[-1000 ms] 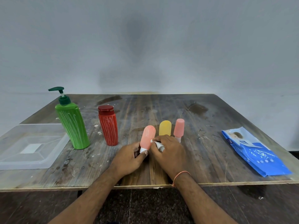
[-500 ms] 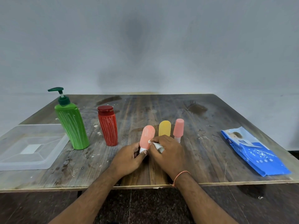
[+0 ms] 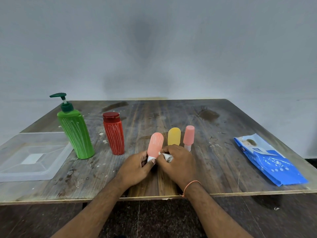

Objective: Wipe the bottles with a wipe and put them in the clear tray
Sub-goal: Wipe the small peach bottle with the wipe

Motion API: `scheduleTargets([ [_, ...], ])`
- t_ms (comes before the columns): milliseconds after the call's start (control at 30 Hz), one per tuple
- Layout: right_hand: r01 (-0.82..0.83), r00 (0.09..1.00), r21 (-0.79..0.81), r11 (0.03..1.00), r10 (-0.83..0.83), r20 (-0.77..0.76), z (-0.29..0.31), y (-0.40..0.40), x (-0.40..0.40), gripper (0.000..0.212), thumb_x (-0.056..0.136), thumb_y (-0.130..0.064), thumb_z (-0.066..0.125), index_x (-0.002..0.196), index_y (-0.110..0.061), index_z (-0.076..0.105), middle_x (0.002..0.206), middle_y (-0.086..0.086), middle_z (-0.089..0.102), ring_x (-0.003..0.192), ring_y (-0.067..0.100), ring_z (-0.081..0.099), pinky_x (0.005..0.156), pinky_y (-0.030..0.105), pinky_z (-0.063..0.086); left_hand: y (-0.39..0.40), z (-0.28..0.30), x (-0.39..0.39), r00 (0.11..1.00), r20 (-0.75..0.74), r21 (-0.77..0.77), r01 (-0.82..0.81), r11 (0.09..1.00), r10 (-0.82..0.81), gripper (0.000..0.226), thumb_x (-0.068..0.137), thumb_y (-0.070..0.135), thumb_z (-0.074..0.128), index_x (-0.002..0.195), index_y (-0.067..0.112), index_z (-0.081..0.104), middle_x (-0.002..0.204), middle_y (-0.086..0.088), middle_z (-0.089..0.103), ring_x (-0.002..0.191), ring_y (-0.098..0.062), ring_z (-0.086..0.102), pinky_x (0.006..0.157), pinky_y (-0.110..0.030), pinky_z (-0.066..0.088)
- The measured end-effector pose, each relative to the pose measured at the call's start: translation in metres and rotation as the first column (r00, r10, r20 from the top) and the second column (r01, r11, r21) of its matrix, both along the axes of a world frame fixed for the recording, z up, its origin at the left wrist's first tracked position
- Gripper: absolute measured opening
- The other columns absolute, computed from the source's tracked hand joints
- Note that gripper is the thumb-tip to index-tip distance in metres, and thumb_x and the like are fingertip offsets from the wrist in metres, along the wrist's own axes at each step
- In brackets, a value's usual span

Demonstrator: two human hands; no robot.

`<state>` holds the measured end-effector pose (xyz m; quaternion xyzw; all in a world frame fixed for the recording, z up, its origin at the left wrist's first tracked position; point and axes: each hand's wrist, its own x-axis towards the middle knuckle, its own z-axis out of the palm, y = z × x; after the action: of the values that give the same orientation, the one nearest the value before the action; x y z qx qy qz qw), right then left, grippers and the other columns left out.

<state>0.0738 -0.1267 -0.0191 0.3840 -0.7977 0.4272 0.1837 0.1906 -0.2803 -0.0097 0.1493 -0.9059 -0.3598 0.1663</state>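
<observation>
A: Where's the peach bottle (image 3: 155, 145)?

B: Upright near the table's (image 3: 223, 169) front edge. The left hand (image 3: 137, 169) pinches its white cap end; the right hand (image 3: 178, 162), touching it, clutches a crumpled wipe (image 3: 166, 156) against its lower side.

A: And the tray?

B: The clear tray (image 3: 32, 157) sits far left, cut off by the frame edge.

A: Anything hidden?

B: The right hand hides the yellow bottle's (image 3: 174, 136) base.
</observation>
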Motion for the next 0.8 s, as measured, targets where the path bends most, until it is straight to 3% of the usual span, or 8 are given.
scheduleTargets([
  [133,0.012,1.0,-0.025,1.0,-0.012,-0.008,-0.001,-0.0009,-0.0031,0.014,0.093,-0.037,0.072,0.102,-0.029,0.079,0.1,-0.016,0.077,0.09,0.005,0.067,0.077,0.027,0.057,-0.0017,-0.0019,-0.0007,1.0,0.003,0.013,0.001,1.0,-0.001,0.03,0.102,0.043,0.06,0.127,0.029,0.067,0.109,0.019,0.076,0.1,0.0,0.07,0.089,-0.04,0.06],
  [333,-0.106,0.994,-0.036,0.994,0.107,0.037,0.0009,0.0023,0.0005,0.013,0.086,-0.04,0.076,0.093,-0.029,0.079,0.092,-0.017,0.076,0.087,0.003,0.068,0.074,0.024,0.056,-0.0005,-0.0005,-0.0008,0.999,-0.034,0.015,0.012,1.0,-0.012,0.03,0.104,0.033,0.062,0.133,0.025,0.066,0.113,0.02,0.075,0.102,0.005,0.069,0.089,-0.03,0.059],
  [500,-0.034,0.999,-0.036,0.999,0.035,0.015,-0.0016,-0.0017,-0.0028,0.012,0.091,-0.036,0.075,0.096,-0.026,0.079,0.094,-0.015,0.076,0.085,0.006,0.066,0.074,0.032,0.057,-0.0008,-0.0012,-0.0004,0.999,-0.028,0.003,0.016,1.0,-0.015,0.032,0.104,0.037,0.061,0.134,0.028,0.065,0.115,0.02,0.075,0.104,0.004,0.069,0.092,-0.034,0.059],
  [667,-0.152,0.988,-0.053,0.987,0.152,-0.008,0.0021,0.0038,0.0022,0.015,0.088,-0.038,0.077,0.097,-0.028,0.081,0.096,-0.016,0.077,0.091,0.003,0.069,0.079,0.025,0.057,0.0002,-0.0004,0.0005,1.0,-0.03,0.015,0.01,1.0,-0.01,0.028,0.103,0.036,0.06,0.129,0.028,0.067,0.11,0.02,0.076,0.1,0.003,0.07,0.09,-0.039,0.06],
  [800,-0.095,0.995,-0.017,0.995,0.094,-0.018,0.0011,0.0021,0.0022,0.014,0.086,-0.041,0.076,0.092,-0.029,0.078,0.091,-0.016,0.074,0.085,0.005,0.066,0.072,0.027,0.056,0.0003,-0.0007,0.0007,1.0,-0.021,0.012,0.004,1.0,-0.004,0.029,0.101,0.042,0.06,0.126,0.03,0.068,0.107,0.018,0.077,0.097,0.0,0.071,0.088,-0.042,0.06],
])
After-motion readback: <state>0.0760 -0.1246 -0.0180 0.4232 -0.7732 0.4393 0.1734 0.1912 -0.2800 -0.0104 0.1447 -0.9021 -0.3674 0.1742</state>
